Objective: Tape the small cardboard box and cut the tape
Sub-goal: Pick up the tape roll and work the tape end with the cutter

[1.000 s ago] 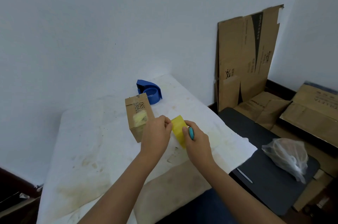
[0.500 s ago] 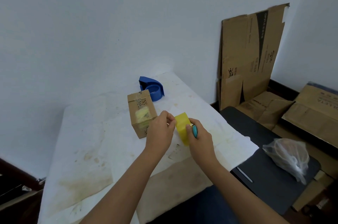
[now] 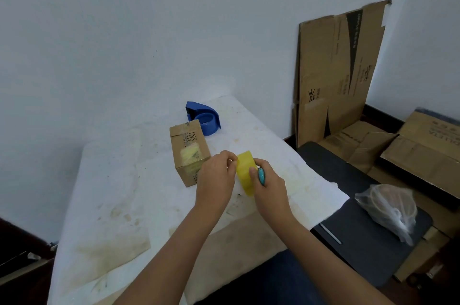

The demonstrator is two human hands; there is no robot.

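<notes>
A small cardboard box point(image 3: 189, 150) with yellowish tape on its top lies on the white-covered table point(image 3: 119, 192). Just right of the box, above the table, a yellow tape roll point(image 3: 245, 173) is held between both hands. My right hand point(image 3: 270, 186) grips the roll's right side and also holds a small turquoise tool point(image 3: 261, 176) against it. My left hand point(image 3: 216, 177) pinches the roll's upper left edge with thumb and fingertips, close to the box's near right corner.
A blue tape dispenser point(image 3: 202, 118) sits behind the box near the wall. Right of the table stand a dark surface point(image 3: 361, 237) with a plastic bag point(image 3: 390, 210), a flattened carton point(image 3: 338, 66) leaning on the wall, and more cartons point(image 3: 423, 148).
Both hands and the tape roll keep their grip and place near the box. The view has shifted slightly; the left fingertips have crept up onto the roll's edge.
</notes>
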